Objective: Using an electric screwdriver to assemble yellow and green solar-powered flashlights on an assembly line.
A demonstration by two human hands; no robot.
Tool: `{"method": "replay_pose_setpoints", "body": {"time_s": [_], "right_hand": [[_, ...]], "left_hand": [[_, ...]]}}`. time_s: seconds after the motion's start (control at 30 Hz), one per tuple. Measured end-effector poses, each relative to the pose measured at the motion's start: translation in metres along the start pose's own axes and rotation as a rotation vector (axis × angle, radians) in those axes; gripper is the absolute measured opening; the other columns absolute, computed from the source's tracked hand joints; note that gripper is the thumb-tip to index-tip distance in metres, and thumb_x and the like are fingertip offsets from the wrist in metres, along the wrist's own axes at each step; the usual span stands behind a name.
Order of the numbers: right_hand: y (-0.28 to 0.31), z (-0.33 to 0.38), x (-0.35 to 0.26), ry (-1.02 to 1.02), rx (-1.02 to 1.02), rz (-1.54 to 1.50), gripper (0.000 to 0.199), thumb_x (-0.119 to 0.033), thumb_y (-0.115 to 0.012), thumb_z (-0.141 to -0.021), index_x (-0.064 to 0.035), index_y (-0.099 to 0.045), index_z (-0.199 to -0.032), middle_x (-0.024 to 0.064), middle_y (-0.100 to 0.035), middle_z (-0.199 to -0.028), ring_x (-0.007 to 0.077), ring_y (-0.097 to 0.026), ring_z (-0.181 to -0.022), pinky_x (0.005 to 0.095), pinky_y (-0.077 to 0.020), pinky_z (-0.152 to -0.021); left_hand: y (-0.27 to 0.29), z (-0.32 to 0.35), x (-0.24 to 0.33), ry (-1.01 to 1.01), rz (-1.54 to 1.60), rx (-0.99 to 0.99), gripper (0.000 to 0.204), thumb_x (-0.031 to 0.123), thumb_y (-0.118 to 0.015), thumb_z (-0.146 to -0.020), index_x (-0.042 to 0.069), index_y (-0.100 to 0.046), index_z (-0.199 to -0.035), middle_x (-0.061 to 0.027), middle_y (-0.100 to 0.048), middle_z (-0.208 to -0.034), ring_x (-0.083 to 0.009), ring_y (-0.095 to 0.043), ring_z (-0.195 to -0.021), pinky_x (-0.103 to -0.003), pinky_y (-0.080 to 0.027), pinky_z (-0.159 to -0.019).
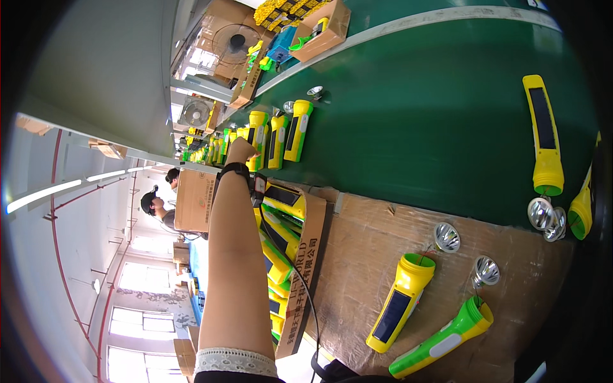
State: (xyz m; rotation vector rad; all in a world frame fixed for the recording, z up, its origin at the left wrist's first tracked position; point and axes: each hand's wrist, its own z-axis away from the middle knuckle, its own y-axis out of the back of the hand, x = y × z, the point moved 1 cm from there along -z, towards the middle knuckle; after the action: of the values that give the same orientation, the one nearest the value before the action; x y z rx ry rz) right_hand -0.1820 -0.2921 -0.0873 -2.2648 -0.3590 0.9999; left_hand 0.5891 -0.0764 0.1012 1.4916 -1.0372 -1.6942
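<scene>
My left arm stretches far out along the bench, a black band with a small device on its wrist. My left hand (241,151) is at a row of yellow and green flashlights, its fingers curled against the nearest flashlight (257,127) beside it; the fingertips are mostly hidden. Two more flashlights (297,131) lie just to the right in that row, with loose silver reflectors (315,92) beyond. Under my forearm, an open cardboard box (306,281) is filled with flashlights (278,239). My right hand is not in view.
On a cardboard sheet (357,255) lie two flashlights (401,300) with reflectors wired on. Another flashlight (544,134) lies on the green bench (415,127) at right. A small carton (322,32) and a fan (236,45) are at the back. Two people (156,205) are far left. A black cable (310,293) runs beside my arm.
</scene>
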Motion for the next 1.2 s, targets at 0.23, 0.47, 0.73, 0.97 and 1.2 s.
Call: {"method": "replay_pose_setpoints", "body": {"time_s": [0.23, 0.47, 0.73, 0.97, 1.2], "right_hand": [[-0.006, -0.007, -0.011, -0.066, -0.035, 0.02, 0.066, -0.021, -0.069, -0.075, -0.0037, -0.034, -0.128, 0.0065, -0.056, -0.071, 0.0194, -0.057, -0.056, 0.0323, -0.05, -0.051], [-0.02, -0.031, -0.03, -0.169, -0.159, 0.054, 0.067, -0.021, -0.07, -0.074, -0.0022, -0.034, -0.127, 0.0071, -0.055, -0.069, 0.0198, -0.056, -0.055, 0.0331, -0.0497, -0.05], [-0.043, -0.065, -0.007, -0.237, -0.272, 0.022, 0.068, -0.02, -0.071, -0.072, -0.0005, -0.033, -0.126, 0.0078, -0.053, -0.067, 0.0204, -0.056, -0.054, 0.034, -0.0493, -0.05], [-0.062, -0.08, 0.009, -0.28, -0.236, 0.076, 0.069, -0.02, -0.072, -0.071, 0.0009, -0.033, -0.124, 0.0084, -0.052, -0.065, 0.0209, -0.055, -0.053, 0.0348, -0.049, -0.049], [-0.081, -0.049, -0.059, -0.022, 0.025, 0.352, 0.071, -0.019, -0.073, -0.069, 0.0024, -0.032, -0.123, 0.009, -0.051, -0.064, 0.0214, -0.055, -0.053, 0.0355, -0.0486, -0.049]], "left_hand": [[0.01, -0.012, -0.069, 0.033, 0.555, 0.283, 0.044, 0.024, -0.079, -0.063, -0.001, -0.063, -0.096, -0.0149, -0.063, -0.089, -0.0243, -0.062, -0.079, -0.036, -0.048, -0.069], [0.064, 0.072, -0.179, 0.213, 1.181, -0.057, 0.03, 0.014, -0.072, -0.071, -0.006, -0.057, -0.087, -0.0128, -0.056, -0.072, -0.026, -0.058, -0.058, -0.043, -0.048, -0.05], [-0.044, 0.165, -0.273, 0.314, 0.342, -0.306, 0.051, 0.03, -0.077, -0.065, 0.002, -0.065, -0.106, -0.0121, -0.065, -0.106, -0.029, -0.062, -0.096, -0.042, -0.047, -0.082], [-0.174, 0.184, -0.271, 0.301, 0.751, -0.234, 0.049, 0.035, -0.073, -0.07, 0.0, -0.064, -0.104, -0.016, -0.065, -0.105, -0.0293, -0.063, -0.095, -0.038, -0.049, -0.08], [-0.209, 0.157, -0.24, 0.185, 0.635, 0.248, 0.086, 0.04, -0.066, -0.076, -0.007, -0.022, -0.132, -0.0215, -0.066, -0.09, -0.034, -0.065, -0.084, -0.041, -0.053, -0.071]]}}
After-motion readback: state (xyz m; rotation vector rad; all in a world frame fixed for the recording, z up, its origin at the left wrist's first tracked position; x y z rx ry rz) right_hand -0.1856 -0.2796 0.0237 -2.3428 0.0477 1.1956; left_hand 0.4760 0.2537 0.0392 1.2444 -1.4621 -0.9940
